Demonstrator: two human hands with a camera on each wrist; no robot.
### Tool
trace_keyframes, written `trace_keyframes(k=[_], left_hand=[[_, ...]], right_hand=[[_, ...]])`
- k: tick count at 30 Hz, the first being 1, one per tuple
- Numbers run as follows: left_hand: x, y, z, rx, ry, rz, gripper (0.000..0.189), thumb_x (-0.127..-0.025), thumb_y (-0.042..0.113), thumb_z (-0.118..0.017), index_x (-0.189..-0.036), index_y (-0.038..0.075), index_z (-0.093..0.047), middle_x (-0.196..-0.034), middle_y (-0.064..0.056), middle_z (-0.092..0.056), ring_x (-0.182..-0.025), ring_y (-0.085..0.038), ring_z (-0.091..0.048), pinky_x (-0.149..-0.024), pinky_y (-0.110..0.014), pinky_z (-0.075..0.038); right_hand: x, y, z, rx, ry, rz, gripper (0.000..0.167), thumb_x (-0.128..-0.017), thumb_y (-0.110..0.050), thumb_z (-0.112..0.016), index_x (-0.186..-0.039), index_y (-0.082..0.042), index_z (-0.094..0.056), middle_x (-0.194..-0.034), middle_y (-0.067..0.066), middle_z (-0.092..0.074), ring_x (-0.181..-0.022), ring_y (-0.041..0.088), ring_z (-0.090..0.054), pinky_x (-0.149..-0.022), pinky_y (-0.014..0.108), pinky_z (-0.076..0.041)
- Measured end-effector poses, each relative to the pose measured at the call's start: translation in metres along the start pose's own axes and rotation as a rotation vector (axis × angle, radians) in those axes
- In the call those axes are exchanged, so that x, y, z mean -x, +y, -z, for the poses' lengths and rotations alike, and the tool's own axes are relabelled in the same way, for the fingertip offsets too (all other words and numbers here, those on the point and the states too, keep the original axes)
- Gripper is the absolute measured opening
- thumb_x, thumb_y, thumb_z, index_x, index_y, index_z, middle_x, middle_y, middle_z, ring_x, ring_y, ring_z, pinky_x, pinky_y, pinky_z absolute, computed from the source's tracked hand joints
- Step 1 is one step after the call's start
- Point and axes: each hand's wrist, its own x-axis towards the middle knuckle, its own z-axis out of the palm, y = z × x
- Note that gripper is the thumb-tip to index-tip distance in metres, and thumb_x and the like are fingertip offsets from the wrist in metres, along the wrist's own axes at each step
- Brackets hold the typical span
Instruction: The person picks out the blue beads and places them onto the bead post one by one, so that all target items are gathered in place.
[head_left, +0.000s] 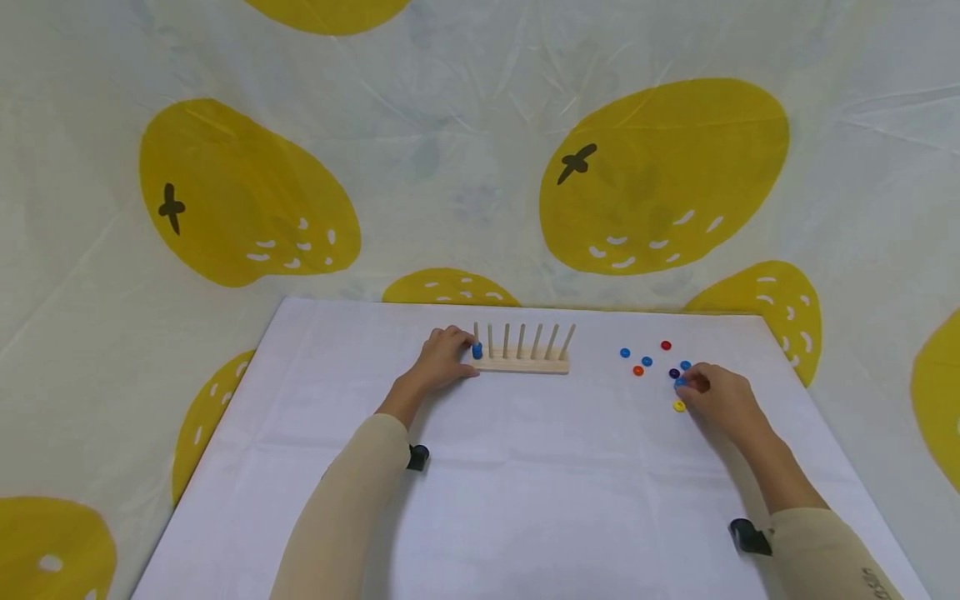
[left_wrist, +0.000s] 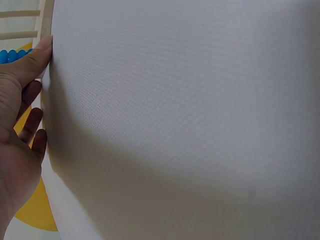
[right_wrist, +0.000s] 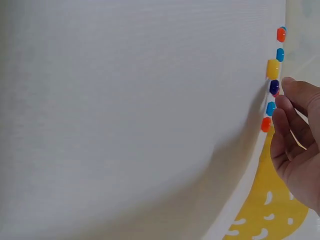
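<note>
A wooden peg rack (head_left: 521, 365) with a row of upright pegs stands at the middle back of the table. Blue beads (head_left: 477, 351) are stacked on its leftmost peg. My left hand (head_left: 442, 358) grips the rack's left end, thumb at the front edge of the base and index finger by the beaded peg; in the left wrist view the thumb (left_wrist: 42, 47) lies against the base. Over the loose beads at the right, my right hand (head_left: 720, 400) has its thumb and fingers bent but apart. A blue bead (head_left: 679, 382) sits right at its fingertips.
Around the right hand lie a dark blue bead (head_left: 674, 373), a yellow bead (head_left: 679, 406) and another blue bead (head_left: 686, 365). Farther left are red, orange and blue beads (head_left: 647, 362). White cloth (head_left: 525, 500) covers the table; a fruit-patterned curtain (head_left: 465, 167) hangs behind.
</note>
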Motion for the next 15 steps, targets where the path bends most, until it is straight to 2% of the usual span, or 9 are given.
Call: trace_keyframes(k=[3,7,9,15], left_hand=[[0.0,0.001,0.001,0.007,0.002,0.002,0.057,-0.083,0.031,-0.088,-0.133,0.012,-0.066,-0.135,-0.006,-0.061,-0.13,-0.031,-0.047,-0.114,-0.046,-0.038],[0.0,0.001,0.001,0.003,0.001,-0.003,0.057,-0.083,0.031,-0.088,-0.132,0.012,-0.066,-0.134,-0.007,-0.062,-0.13,-0.032,-0.047,-0.114,-0.047,-0.038],[0.001,0.001,0.001,0.0,-0.002,-0.005,0.057,-0.083,0.032,-0.088,-0.132,0.012,-0.066,-0.134,-0.007,-0.061,-0.13,-0.032,-0.047,-0.114,-0.047,-0.038],[0.001,0.001,0.001,0.007,-0.006,0.0,0.056,-0.084,0.032,-0.088,-0.132,0.012,-0.066,-0.133,-0.006,-0.061,-0.132,-0.032,-0.046,-0.116,-0.047,-0.037]], right_hand=[[-0.002,-0.004,0.004,-0.001,0.04,0.037,0.033,-0.095,-0.019,-0.076,-0.118,0.002,-0.065,-0.1,0.016,-0.068,-0.092,0.03,-0.06,-0.079,0.034,-0.056],[-0.004,-0.011,0.009,0.006,0.088,0.096,0.029,-0.094,-0.016,-0.077,-0.116,-0.001,-0.067,-0.096,0.012,-0.07,-0.09,0.028,-0.06,-0.071,0.015,-0.048],[-0.005,-0.016,0.011,0.005,0.099,0.117,0.028,-0.094,-0.016,-0.077,-0.117,-0.003,-0.067,-0.097,0.012,-0.07,-0.091,0.027,-0.06,-0.071,0.013,-0.046],[-0.011,-0.036,0.017,-0.003,0.116,0.181,0.028,-0.094,-0.013,-0.076,-0.118,-0.002,-0.066,-0.1,0.014,-0.072,-0.092,0.028,-0.063,-0.074,0.016,-0.048]])
